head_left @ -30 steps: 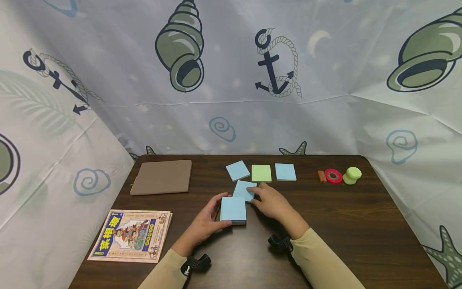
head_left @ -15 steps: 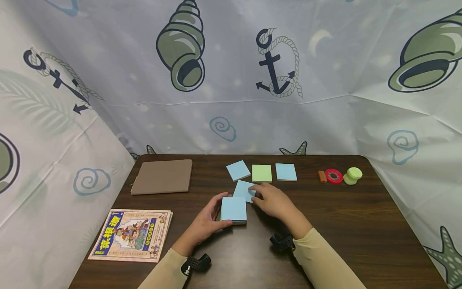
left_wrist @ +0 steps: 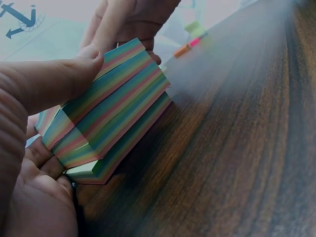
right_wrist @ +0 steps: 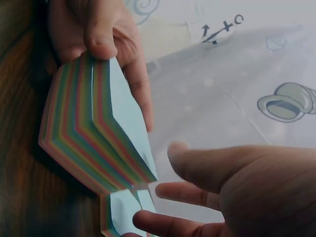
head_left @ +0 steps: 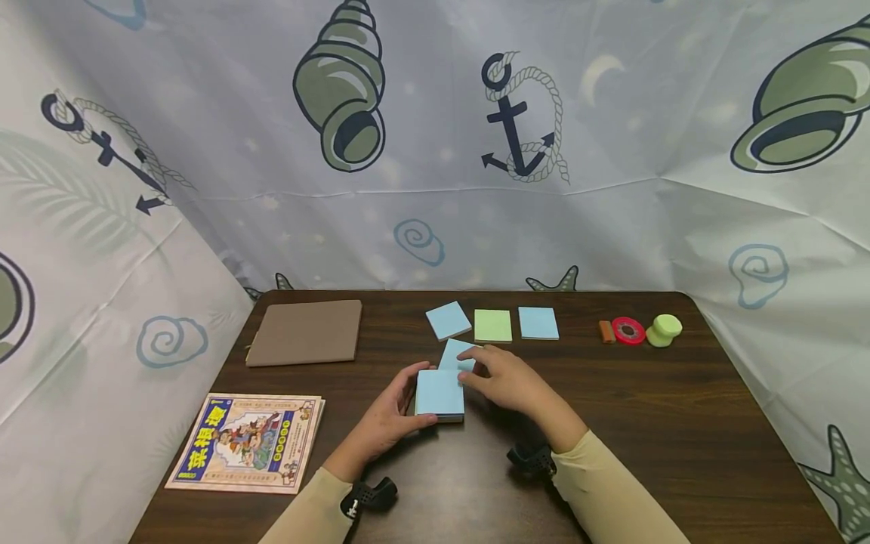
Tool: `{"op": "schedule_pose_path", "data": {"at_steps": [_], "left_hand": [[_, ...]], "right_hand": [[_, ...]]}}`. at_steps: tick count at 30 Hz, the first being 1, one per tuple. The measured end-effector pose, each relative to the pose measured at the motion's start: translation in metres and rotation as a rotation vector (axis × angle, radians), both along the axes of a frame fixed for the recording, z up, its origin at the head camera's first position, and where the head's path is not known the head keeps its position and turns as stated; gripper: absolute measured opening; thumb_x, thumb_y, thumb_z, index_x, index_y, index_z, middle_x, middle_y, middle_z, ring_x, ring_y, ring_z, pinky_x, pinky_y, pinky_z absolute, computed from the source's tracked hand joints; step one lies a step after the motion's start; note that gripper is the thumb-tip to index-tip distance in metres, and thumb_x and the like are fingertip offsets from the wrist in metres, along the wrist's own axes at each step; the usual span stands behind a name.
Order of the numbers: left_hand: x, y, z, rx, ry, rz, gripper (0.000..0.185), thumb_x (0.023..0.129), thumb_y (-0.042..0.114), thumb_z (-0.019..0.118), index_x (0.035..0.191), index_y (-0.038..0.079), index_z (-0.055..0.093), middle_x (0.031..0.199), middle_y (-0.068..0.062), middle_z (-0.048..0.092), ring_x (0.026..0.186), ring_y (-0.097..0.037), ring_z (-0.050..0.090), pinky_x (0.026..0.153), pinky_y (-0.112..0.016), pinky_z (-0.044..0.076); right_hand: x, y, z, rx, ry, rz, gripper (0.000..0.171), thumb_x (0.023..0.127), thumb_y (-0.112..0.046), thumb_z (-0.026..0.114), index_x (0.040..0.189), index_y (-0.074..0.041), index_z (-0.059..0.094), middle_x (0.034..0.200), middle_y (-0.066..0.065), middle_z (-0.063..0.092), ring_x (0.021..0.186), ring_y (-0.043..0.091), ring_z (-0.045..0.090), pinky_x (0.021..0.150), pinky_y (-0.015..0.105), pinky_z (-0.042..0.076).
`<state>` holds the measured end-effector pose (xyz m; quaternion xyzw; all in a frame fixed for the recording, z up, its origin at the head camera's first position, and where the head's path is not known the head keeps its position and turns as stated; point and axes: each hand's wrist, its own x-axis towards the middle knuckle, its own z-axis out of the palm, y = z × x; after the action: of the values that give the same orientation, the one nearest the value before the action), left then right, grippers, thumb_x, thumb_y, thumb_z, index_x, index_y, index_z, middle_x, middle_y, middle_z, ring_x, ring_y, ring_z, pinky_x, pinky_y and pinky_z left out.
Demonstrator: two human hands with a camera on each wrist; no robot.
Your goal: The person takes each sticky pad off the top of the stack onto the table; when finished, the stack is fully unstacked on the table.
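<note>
Left hand [head_left: 384, 415] grips the square note pad [head_left: 439, 394] lying flat, edges facing the person.

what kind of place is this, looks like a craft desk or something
Likely a staged tabletop recording booth rather than a home desk: a sea-themed printed curtain walls in a dark wooden table laid out with sticky notes, a comic book and a brown notebook.

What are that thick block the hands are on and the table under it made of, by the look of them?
The block looks like a pad of thin matte paper sheets: blue on top, with its sides showing fine stripes of many colours. The left hand grips it. The table looks like dark wood or wood-look laminate, with visible grain and a slight sheen; which one cannot be told.
</note>
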<state>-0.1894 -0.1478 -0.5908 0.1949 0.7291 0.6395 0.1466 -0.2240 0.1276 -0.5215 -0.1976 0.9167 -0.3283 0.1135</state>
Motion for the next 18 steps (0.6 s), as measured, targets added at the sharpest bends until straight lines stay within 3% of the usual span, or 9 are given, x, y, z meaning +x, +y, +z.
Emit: {"op": "schedule_pose_path", "data": {"at_steps": [5,9,18], "left_hand": [[0.001,0.000,0.000,-0.005,0.007,-0.001,0.095,0.093,0.013,0.088,0.169,0.012,0.031,0.175,-0.011,0.037,0.166,-0.026,0.029,0.120,-0.007,0.030],[0.001,0.001,0.000,0.021,0.013,-0.013,0.096,0.093,0.010,0.088,0.169,0.009,0.030,0.175,-0.015,0.036,0.165,-0.030,0.030,0.118,-0.007,0.033],[0.001,0.000,0.001,0.048,0.015,-0.012,0.097,0.093,0.005,0.086,0.170,0.008,0.028,0.175,-0.019,0.035,0.163,-0.031,0.032,0.118,-0.009,0.036]], "right_hand": [[0.003,-0.004,-0.002,-0.015,-0.028,0.057,0.064,0.099,-0.050,0.080,0.151,-0.018,0.062,0.110,0.001,0.070,0.091,0.014,0.063,0.082,0.040,0.054],[0.006,-0.009,-0.005,-0.015,-0.003,0.101,0.075,0.089,-0.048,0.090,0.150,-0.015,0.061,0.112,0.002,0.067,0.094,0.015,0.062,0.084,0.040,0.054],[0.013,-0.021,-0.012,-0.055,0.034,0.102,0.072,0.085,-0.044,0.095,0.142,-0.013,0.063,0.121,0.002,0.065,0.100,0.016,0.060,0.090,0.038,0.053]]}}
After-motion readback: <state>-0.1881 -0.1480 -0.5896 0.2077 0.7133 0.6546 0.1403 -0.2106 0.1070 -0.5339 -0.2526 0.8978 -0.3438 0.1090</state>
